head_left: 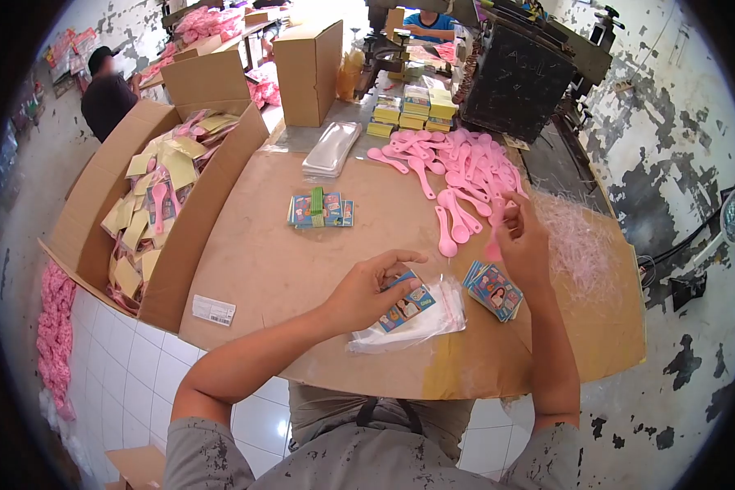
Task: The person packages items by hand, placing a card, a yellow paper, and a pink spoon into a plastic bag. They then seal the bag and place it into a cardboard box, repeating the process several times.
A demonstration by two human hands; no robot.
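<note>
Spoons [465, 167] behind R card stack [496, 294], pkt box [207, 220] L of tbl [257, 282].

A rectangular blue printed card [411, 305] with coloured pictures is held at a slant, face up, over a loose stack of flat, clear plastic bags [443, 327]. Just to the right of the bags, a slightly fanned stack of matching blue printed cards [495, 293] is laid face up. A smooth pink plastic spoon [494, 237] is held beside a jumbled heap of similar pink plastic spoons [465, 159]; being partly covered, its exact tilt cannot be told.
</note>
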